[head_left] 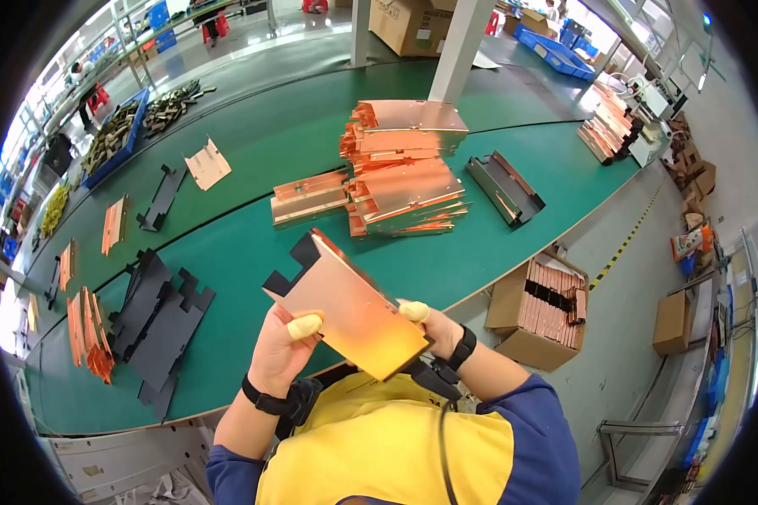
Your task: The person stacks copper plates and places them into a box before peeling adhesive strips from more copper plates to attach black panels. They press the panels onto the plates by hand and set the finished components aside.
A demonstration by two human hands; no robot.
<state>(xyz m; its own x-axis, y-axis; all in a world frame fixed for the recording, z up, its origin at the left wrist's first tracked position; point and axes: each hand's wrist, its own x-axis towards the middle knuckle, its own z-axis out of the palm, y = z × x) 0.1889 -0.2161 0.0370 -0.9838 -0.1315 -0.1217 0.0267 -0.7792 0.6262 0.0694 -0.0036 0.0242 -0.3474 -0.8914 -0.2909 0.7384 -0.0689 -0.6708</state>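
A copper-coloured bent metal sheet [349,307] is held up in front of my chest, tilted, with notched black edges showing behind its upper left side. My left hand [280,353] grips its left edge, a yellow finger cot on the thumb. On the opposite edge, my right hand [436,330] is closed, also with a yellow cot on its thumb. Beyond the sheet lies a tall pile of copper-coloured metal sheets [408,181]. Flat black notched sheets [164,324] are stacked at the left, beside several upright copper pieces [87,332]. My other fingers are hidden behind the sheet.
A black tray-shaped piece [505,189] lies right of the pile on the green table [265,278]. A cardboard box [514,328] packed with copper pieces stands beyond the right edge. A blue bin [126,151] sits far left. A white post [461,55] rises at the back.
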